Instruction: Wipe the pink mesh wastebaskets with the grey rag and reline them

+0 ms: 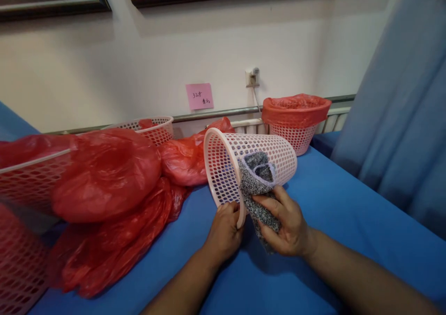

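A pale pink perforated plastic wastebasket lies tilted on its side over the blue bed cover, its round mouth facing left. My left hand grips the lower part of its rim, fingers curled over the edge. In my right hand is a grey speckled cleaning cloth with a lilac edge, pressed against the outside of the basket just behind the rim. The cloth hides part of the basket's side, and some of my right fingers are behind the cloth.
Crumpled red plastic bags spread over the left side, among more baskets, one at the back. A basket lined with a red bag stands at the back right. Behind are a metal rail and a plugged-in socket; a blue curtain hangs right.
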### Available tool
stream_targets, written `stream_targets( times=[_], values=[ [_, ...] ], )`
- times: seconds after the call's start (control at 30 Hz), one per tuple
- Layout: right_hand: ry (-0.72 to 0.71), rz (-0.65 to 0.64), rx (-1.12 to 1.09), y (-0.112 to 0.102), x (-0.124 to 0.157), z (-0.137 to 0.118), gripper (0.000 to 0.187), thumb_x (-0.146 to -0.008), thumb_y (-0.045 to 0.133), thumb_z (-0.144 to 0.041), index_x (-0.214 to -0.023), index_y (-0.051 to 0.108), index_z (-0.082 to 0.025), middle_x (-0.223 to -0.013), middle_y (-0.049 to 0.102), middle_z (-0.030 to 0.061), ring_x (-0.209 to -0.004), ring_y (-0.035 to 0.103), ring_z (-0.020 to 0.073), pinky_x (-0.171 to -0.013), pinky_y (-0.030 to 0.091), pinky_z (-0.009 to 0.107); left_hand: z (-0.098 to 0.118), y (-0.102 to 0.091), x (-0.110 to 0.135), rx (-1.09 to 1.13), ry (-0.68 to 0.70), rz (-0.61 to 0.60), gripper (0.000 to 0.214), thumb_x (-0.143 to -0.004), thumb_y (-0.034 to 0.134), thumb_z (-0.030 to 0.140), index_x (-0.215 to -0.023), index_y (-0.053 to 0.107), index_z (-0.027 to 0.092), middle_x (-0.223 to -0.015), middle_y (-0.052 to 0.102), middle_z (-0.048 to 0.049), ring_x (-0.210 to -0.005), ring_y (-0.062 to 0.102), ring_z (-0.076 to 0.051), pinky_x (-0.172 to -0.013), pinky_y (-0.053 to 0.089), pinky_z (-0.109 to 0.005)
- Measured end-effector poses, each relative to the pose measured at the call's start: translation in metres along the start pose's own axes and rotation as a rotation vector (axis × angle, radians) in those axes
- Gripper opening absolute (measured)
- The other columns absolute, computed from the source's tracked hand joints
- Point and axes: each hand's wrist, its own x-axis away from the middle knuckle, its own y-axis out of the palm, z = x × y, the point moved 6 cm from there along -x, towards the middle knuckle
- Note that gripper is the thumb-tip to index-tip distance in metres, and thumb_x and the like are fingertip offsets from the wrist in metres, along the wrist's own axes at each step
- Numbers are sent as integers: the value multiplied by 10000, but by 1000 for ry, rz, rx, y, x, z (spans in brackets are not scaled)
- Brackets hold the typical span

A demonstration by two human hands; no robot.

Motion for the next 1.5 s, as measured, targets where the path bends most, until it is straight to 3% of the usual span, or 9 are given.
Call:
stream_targets(
  times=[0.3,0.47,0.6,0.7,0.93,1.07,1.27,1.33,1.5],
  values=[
    [0,-108,149,2,-3,29,496,-789,565,-158,-1273,626,-250,-1151,607,96,-975,652,246,-804,591,382,1,-20,2,321,-11,199,256,-991,528,305,-1138,712,205,-1094,685,-88,-1016,658,-226,-931,548,-359],
    [540,287,390,-48,14,126,464,-803,555,-268,-1250,645,-187,-1248,620,136,-1168,611,303,-1043,501,501,-8,-14,1,297,-18,131,299,-986,533,281,-1226,697,211,-1177,678,-100,-1157,636,-246,-1032,523,-404],
    [834,383,359,-64,31,173,507,-782,558,-358,-1237,653,-153,-1179,659,147,-1146,615,326,-1072,461,571,-8,-6,0,175,-13,23,213,-954,528,246,-1006,725,185,-1014,674,-96,-1105,632,-262,-1014,528,-442],
    [640,352,352,-50,22,144,508,-816,558,-326,-1292,620,-161,-1257,620,148,-1208,589,319,-1095,456,553,-8,-2,-1,139,-43,-29,164,-906,547,218,-929,706,185,-938,657,-83,-1034,638,-261,-977,540,-439],
    [-13,7,122,4,4,7,641,-826,589,-177,-1455,480,-236,-1377,513,139,-1153,631,275,-926,587,417,-7,5,2,104,-48,-109,178,-830,552,116,-909,693,188,-944,660,-70,-918,617,-229,-870,543,-364],
    [106,103,208,-10,5,40,529,-823,580,-183,-1350,585,-221,-1288,579,127,-1102,650,260,-924,581,402,-9,3,0,72,-67,-126,225,-800,534,72,-903,693,194,-950,654,-59,-935,602,-220,-901,534,-358],
    [788,444,386,-73,24,158,464,-782,570,-337,-1195,689,-161,-1154,679,141,-1114,643,330,-1047,492,567,-9,12,0,30,-64,-204,258,-800,555,67,-950,707,212,-984,663,-55,-988,609,-228,-932,526,-371],
    [693,458,405,-74,19,145,472,-794,572,-328,-1223,678,-164,-1198,664,144,-1146,634,331,-1063,483,570,-8,16,2,4,-65,-241,314,-787,577,55,-1018,710,220,-1038,675,-57,-1015,613,-235,-933,521,-377],
    [107,216,407,-29,2,30,586,-813,609,-193,-1395,557,-233,-1435,494,142,-1281,561,328,-1038,526,492,3,15,3,-51,-53,-252,252,-775,669,143,-1014,721,206,-1082,660,-83,-1032,605,-268,-969,508,-439]
  ],
)
